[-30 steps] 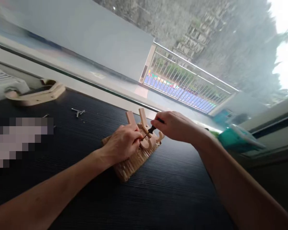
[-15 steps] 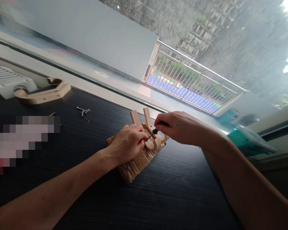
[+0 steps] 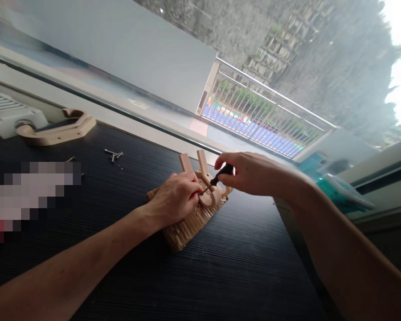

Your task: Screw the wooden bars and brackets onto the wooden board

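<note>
R hand (image 3: 247, 173) has fingers closed round screwdriver (image 3: 216, 180), long axis slanting down-left to tip beside L hand (image 3: 175, 196) (fingers curled, grip unclear), near curved wood pc (image 3: 211, 200) atop ribbed block (image 3: 187, 232) on desk (image 3: 240, 263).

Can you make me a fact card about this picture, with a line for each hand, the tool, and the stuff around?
Left hand: on the block, fingertips beside the tool's tip; what they pinch is hidden
Right hand: holding the screwdriver
Tool: screwdriver, black handle, slanting down toward the left fingers
On the block: pale wooden pieces
Table: black
Farther left: what look like screws and a wooden frame
Outside: a metal railing
</note>
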The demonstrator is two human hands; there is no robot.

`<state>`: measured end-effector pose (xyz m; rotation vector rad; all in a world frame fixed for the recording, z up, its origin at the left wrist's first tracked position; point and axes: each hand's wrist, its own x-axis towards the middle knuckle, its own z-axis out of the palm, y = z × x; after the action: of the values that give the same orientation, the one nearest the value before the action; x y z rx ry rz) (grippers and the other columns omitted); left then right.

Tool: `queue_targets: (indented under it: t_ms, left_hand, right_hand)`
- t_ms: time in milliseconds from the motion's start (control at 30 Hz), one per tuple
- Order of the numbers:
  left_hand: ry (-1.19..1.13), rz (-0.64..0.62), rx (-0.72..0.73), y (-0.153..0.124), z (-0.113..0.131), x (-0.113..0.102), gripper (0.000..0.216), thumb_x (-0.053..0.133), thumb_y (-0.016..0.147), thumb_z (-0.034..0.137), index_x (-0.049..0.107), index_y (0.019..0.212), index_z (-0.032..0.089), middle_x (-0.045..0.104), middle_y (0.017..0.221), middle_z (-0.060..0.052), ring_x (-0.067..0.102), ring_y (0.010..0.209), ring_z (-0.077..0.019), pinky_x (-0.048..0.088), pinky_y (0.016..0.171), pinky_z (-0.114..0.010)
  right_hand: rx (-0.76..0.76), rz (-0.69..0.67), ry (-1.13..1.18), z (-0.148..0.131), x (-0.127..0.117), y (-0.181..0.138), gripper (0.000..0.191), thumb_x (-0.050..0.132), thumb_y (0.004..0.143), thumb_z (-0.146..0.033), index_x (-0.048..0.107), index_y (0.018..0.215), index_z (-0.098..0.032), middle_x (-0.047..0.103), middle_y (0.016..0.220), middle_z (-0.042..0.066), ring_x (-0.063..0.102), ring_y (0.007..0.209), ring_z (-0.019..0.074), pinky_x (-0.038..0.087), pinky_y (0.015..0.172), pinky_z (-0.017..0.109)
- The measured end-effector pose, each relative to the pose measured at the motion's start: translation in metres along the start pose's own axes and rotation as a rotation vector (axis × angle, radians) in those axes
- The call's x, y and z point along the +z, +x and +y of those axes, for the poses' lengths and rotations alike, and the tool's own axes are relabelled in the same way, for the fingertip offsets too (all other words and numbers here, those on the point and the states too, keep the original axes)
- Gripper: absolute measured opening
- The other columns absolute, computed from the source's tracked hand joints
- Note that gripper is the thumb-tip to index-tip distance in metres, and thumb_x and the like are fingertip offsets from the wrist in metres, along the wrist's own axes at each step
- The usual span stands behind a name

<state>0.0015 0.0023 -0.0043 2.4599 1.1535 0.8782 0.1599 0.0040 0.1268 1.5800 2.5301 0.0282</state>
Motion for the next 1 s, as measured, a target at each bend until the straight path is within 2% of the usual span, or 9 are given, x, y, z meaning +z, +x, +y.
queue_targets:
  t_ms: [233,533,633,733,867,1000]
  left_hand:
    - [0.002,-0.005,-0.006,0.000,0.001,0.000,0.022,0.050,0.080,0.014,0.070,0.088,0.020,0.063,0.092,-0.005,0.057,0.093,-0.0209,0.042,0.081,-0.036]
    - [0.003,0.022,0.039,0.000,-0.002,0.002,0.022,0.051,0.078,0.013,0.070,0.087,0.021,0.062,0.089,-0.004,0.057,0.089,-0.0187,0.043,0.080,-0.034]
    - [-0.011,0.028,0.046,0.000,-0.003,0.002,0.023,0.051,0.078,0.012,0.070,0.087,0.022,0.062,0.089,-0.003,0.058,0.087,-0.0178,0.044,0.080,-0.033]
    - [-0.018,0.034,0.043,-0.001,-0.003,0.002,0.021,0.052,0.078,0.013,0.070,0.087,0.022,0.063,0.089,-0.004,0.058,0.089,-0.0185,0.044,0.081,-0.034]
    - [-0.014,0.013,0.012,-0.001,-0.001,0.000,0.021,0.052,0.079,0.014,0.070,0.087,0.021,0.063,0.089,-0.005,0.057,0.091,-0.0201,0.043,0.082,-0.035]
    - [-0.003,0.000,0.000,0.000,0.001,0.000,0.021,0.052,0.079,0.014,0.070,0.087,0.021,0.063,0.090,-0.005,0.057,0.091,-0.0205,0.043,0.081,-0.036]
  right_hand:
    - [-0.068,0.006,0.025,0.003,0.003,0.000,0.023,0.044,0.083,-0.031,0.065,0.088,-0.022,0.064,0.073,0.001,0.048,0.059,0.0101,0.029,0.055,0.025]
    - [0.029,0.005,-0.027,0.000,0.004,-0.004,0.037,0.040,0.085,-0.042,0.066,0.075,-0.017,0.061,0.066,0.003,0.045,0.055,0.0110,0.026,0.052,0.026]
    - [0.036,-0.007,-0.015,0.000,0.000,-0.006,0.033,0.045,0.083,-0.043,0.068,0.087,-0.020,0.064,0.073,0.003,0.049,0.060,0.0121,0.028,0.054,0.026]
    - [-0.034,-0.007,0.042,0.001,-0.004,-0.007,0.028,0.049,0.080,-0.037,0.067,0.098,-0.025,0.066,0.079,0.001,0.050,0.062,0.0114,0.030,0.057,0.025]
    - [-0.111,-0.010,0.079,0.002,-0.003,-0.005,0.024,0.046,0.082,-0.030,0.069,0.089,-0.025,0.065,0.074,-0.001,0.048,0.058,0.0093,0.030,0.056,0.024]
    - [-0.053,0.022,0.084,0.003,0.004,-0.001,0.025,0.046,0.082,-0.034,0.068,0.085,-0.021,0.063,0.069,0.000,0.047,0.056,0.0093,0.030,0.056,0.024]
